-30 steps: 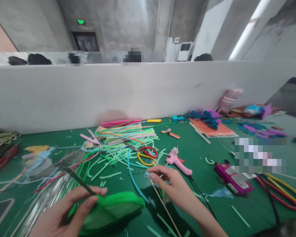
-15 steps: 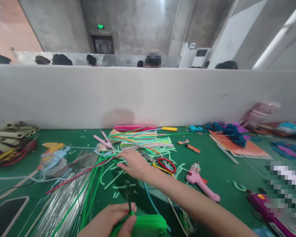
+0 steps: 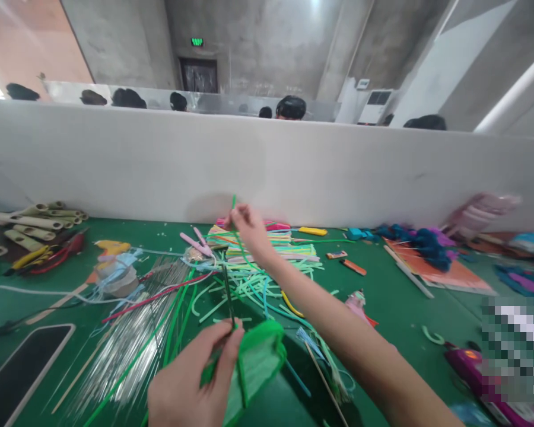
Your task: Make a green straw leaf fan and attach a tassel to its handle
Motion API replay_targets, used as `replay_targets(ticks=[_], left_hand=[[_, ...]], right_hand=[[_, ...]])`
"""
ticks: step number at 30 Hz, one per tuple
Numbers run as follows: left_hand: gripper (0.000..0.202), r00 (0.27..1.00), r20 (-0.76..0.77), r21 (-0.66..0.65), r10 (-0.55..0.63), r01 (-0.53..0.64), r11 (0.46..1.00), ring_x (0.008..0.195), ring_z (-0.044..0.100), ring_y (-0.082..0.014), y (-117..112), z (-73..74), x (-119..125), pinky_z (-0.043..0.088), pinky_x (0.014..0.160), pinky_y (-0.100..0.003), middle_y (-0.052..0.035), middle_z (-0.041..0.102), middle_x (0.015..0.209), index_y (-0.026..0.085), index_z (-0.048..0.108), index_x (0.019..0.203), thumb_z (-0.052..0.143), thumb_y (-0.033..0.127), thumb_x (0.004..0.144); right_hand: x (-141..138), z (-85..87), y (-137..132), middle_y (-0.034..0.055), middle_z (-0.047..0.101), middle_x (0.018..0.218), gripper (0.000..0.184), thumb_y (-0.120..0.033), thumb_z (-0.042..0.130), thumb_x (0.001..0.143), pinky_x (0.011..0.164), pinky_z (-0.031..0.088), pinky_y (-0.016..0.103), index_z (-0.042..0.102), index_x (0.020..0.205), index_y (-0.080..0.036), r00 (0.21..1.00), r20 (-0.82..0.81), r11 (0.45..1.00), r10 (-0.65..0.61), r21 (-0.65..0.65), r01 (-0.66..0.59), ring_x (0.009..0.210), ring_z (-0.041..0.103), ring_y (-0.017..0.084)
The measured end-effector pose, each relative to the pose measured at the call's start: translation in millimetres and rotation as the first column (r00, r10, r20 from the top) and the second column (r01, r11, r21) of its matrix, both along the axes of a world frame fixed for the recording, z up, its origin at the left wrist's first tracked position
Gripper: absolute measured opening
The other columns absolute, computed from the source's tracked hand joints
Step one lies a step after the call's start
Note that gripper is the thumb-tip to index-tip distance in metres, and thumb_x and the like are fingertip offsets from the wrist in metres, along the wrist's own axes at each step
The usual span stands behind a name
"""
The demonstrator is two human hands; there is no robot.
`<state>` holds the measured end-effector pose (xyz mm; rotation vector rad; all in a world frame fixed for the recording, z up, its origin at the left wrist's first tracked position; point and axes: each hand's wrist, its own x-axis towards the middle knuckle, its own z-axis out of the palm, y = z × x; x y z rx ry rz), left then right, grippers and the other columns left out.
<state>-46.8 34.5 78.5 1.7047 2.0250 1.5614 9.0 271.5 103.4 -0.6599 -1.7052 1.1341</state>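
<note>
My left hand [image 3: 196, 376], low in the middle, is closed on a green leaf-shaped piece [image 3: 260, 356] with a fuzzy rim and a paler panel. A thin dark stem [image 3: 228, 293] sticks up from between its thumb and finger. Farther off, my right hand [image 3: 249, 231] pinches a green pipe cleaner [image 3: 234, 201]; its tip shows above the fingers, and a green length hangs below them. Under that hand lie bundled pastel pipe cleaners [image 3: 285, 252] and cut pale-green pieces [image 3: 253, 287]. The right forearm covers part of the pink glue gun [image 3: 356, 305].
At the left are silvery wires [image 3: 137, 338], a phone [image 3: 26, 373], bamboo tubes [image 3: 31, 228] and a yellow glue gun [image 3: 111, 246]. A purple tool [image 3: 489, 379] and orange sheets [image 3: 445, 267] lie at the right. A white partition [image 3: 338, 172] stands behind, with people's heads beyond.
My right hand has risen away from the table and now pinches a green pipe cleaner. The leaf-shaped piece in my left hand has turned, showing its panel. The view has shifted slightly.
</note>
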Motion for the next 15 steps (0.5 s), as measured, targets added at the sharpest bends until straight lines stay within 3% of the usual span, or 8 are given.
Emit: replay_targets(ticks=[1, 4, 7, 11, 15], left_hand=[[0.016, 1.0, 0.017, -0.027, 0.004, -0.004, 1.0, 0.06, 0.076, -0.0152, 1.2, 1.2, -1.2, 0.057, 0.056, -0.016, 0.005, 0.081, 0.077, 0.031, 0.077, 0.087, 0.07, 0.045, 0.085], [0.024, 0.989, 0.145, -0.123, -0.018, 0.036, 0.992, 0.069, 0.077, -0.0179, 4.3, 4.5, -1.8, 0.057, 0.056, -0.02, 0.0009, 0.082, 0.084, 0.028, 0.075, 0.086, 0.069, 0.051, 0.083], [0.036, 0.934, 0.347, -0.184, -0.083, 0.155, 0.971, 0.088, 0.077, -0.0236, 5.4, 8.6, -0.7, 0.059, 0.065, -0.024, -0.0054, 0.081, 0.098, 0.025, 0.074, 0.091, 0.069, 0.059, 0.079], [0.048, 0.838, 0.532, -0.195, -0.124, 0.264, 0.945, 0.094, 0.074, -0.0265, 3.3, 15.1, 1.3, 0.057, 0.08, -0.03, -0.0078, 0.079, 0.094, 0.022, 0.073, 0.099, 0.074, 0.062, 0.072], [0.047, 0.734, 0.666, -0.179, -0.133, 0.33, 0.927, 0.097, 0.072, -0.026, -0.6, 15.6, 4.8, 0.055, 0.081, -0.028, -0.0072, 0.078, 0.098, 0.021, 0.074, 0.1, 0.079, 0.058, 0.07]], right_hand=[[13.1, 18.2, -0.5, -0.0034, 0.055, 0.08, 0.024, -0.029, 0.031, 0.108, 0.065, 0.051, 0.021, 0.053, 0.109, -0.02, 0.998, -0.063, 0.999, -0.023, -0.032, 0.021, 0.064, 0.055, 0.007], [57.3, 67.7, -18.5, -0.0094, 0.036, 0.066, 0.023, -0.035, 0.034, 0.107, 0.043, 0.03, 0.015, 0.051, 0.098, -0.022, 0.979, -0.202, 0.994, -0.037, -0.105, 0.016, 0.046, 0.03, 0.005], [96.5, 94.6, -56.2, -0.0111, 0.03, 0.059, 0.017, -0.031, 0.053, 0.101, 0.038, 0.016, 0.016, 0.056, 0.089, -0.02, 0.884, -0.46, 0.919, 0.086, -0.307, -0.249, 0.043, 0.017, 0.005], [128.8, 96.5, -107.8, -0.0101, 0.036, 0.057, 0.014, -0.03, 0.067, 0.093, 0.038, 0.012, 0.017, 0.066, 0.087, -0.017, 0.881, -0.414, 0.862, 0.227, -0.335, -0.38, 0.043, 0.017, 0.003], [144.7, 87.4, -141.1, -0.0061, 0.047, 0.062, 0.021, -0.032, 0.061, 0.098, 0.039, 0.015, 0.017, 0.072, 0.092, -0.016, 0.862, -0.394, 0.798, 0.32, -0.378, -0.469, 0.043, 0.023, 0.001]])
